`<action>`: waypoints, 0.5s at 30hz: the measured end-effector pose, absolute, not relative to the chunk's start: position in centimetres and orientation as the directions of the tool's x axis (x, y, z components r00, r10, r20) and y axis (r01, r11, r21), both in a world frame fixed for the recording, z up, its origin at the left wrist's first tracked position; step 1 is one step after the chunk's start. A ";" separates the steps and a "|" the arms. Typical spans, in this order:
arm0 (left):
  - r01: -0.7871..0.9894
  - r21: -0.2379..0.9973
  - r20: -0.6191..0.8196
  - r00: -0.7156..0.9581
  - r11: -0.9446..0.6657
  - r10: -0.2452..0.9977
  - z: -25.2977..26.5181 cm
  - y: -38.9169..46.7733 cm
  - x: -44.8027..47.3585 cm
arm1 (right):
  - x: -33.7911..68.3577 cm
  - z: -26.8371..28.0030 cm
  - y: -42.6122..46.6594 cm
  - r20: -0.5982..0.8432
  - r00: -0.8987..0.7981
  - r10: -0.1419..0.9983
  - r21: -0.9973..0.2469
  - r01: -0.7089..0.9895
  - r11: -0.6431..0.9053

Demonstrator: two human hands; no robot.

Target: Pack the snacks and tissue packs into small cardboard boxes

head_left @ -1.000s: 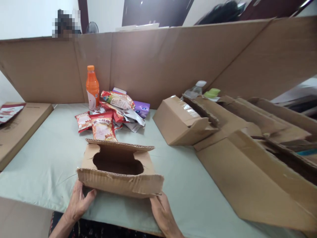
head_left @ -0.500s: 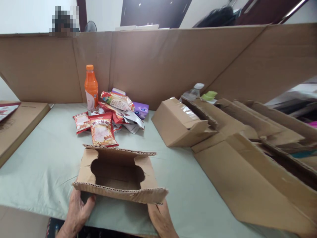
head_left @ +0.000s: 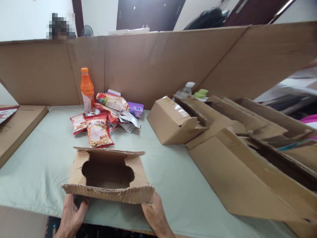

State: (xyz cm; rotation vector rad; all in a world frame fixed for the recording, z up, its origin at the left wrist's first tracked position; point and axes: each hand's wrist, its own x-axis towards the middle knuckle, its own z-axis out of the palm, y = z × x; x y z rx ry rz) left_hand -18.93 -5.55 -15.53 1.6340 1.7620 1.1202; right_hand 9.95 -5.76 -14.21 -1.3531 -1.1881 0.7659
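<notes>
A small cardboard box with a cut-out open top sits near the front edge of the green-covered table. My left hand grips its near left corner, thumb on the near side and the other fingers hidden by the box. At the near right corner my right hand holds the same box, most of its fingers out of sight under the front flap. The inside looks dark, and I see nothing in it. Just beyond the box lies a red and white snack bag.
Behind the bag are a smaller snack bag, an orange drink bottle, a pile of packets and a purple pack. To the right stand a closed-sided carton and a large divided carton. A cardboard wall spans the back.
The view has turned slightly, shifting everything left. The box and both hands appear a little farther left, and more of my right hand shows at the box's corner.
</notes>
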 end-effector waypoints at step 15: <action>0.591 0.785 0.356 -0.183 -0.187 0.917 -15.7 -7.3 -19.1 | 14.5 -9.2 8.4 -0.065 0.103 0.993 -0.963 0.255 -0.090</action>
